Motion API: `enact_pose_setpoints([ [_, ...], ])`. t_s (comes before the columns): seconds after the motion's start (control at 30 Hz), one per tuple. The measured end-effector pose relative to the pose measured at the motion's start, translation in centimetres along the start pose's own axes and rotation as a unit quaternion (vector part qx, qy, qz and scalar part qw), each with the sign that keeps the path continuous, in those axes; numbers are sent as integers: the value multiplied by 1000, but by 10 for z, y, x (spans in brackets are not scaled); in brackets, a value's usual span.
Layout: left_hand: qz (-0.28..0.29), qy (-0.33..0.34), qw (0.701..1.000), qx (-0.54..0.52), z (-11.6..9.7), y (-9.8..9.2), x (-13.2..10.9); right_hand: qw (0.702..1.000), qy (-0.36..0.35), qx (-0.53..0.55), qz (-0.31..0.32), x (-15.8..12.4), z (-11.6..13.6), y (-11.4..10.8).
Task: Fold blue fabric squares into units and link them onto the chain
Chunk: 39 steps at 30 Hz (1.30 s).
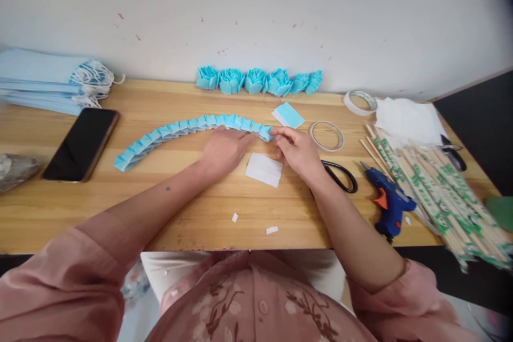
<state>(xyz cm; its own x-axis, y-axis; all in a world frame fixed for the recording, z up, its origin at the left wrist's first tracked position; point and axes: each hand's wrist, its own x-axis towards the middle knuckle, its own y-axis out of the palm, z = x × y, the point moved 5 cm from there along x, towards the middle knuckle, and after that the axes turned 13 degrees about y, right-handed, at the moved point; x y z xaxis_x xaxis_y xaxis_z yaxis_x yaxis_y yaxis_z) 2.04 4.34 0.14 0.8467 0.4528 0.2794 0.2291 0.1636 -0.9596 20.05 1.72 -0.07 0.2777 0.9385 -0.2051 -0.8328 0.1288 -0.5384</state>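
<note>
A long curved strip of folded light-blue pieces [176, 131] lies across the wooden table [208, 214]. My left hand [224, 150] rests flat on the strip's right part, fingers stretched toward its end. My right hand [298, 149] pinches the strip's right end with fingertips together. A white folded piece [264, 169] lies between my hands. A blue-and-white square piece [288, 115] lies just beyond my right hand.
Several blue fabric roses [258, 81] line the wall. Face masks [48, 80] are stacked at left beside a phone [82, 143]. To the right are tape rolls [327, 135], black scissors [340, 176], a blue glue gun [388, 200], wrapped chopsticks [433, 192] and white tissue [409, 120].
</note>
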Motion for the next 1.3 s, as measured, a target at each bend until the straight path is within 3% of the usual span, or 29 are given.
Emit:
enact_pose_setpoints([
  [0.43, 54, 1, 999, -6, -3, -2, 5, 999, -6, -52, -5, 3, 0, 5],
  [0.57, 79, 1, 997, 4, -4, -5, 7, 1000, 11, 5, -2, 4, -1, 3],
  [0.7, 99, 3, 995, 9, -5, -7, 9, 995, -8, 48, -86, 4, -5, -12],
  [0.8, 95, 2, 995, 9, -5, -5, 8, 982, -123, -40, -140, -2, 5, -17],
  [0.9, 75, 10, 997, 21, -5, -4, 7, 952, -224, -159, -136, -8, 17, -9],
  [1.07, 69, 7, 997, 37, -4, -3, 5, 926, -248, -260, -115, -5, 22, 4],
  [1.3, 57, 16, 998, 26, -6, -7, 7, 918, -244, -301, -85, 0, 15, 15],
])
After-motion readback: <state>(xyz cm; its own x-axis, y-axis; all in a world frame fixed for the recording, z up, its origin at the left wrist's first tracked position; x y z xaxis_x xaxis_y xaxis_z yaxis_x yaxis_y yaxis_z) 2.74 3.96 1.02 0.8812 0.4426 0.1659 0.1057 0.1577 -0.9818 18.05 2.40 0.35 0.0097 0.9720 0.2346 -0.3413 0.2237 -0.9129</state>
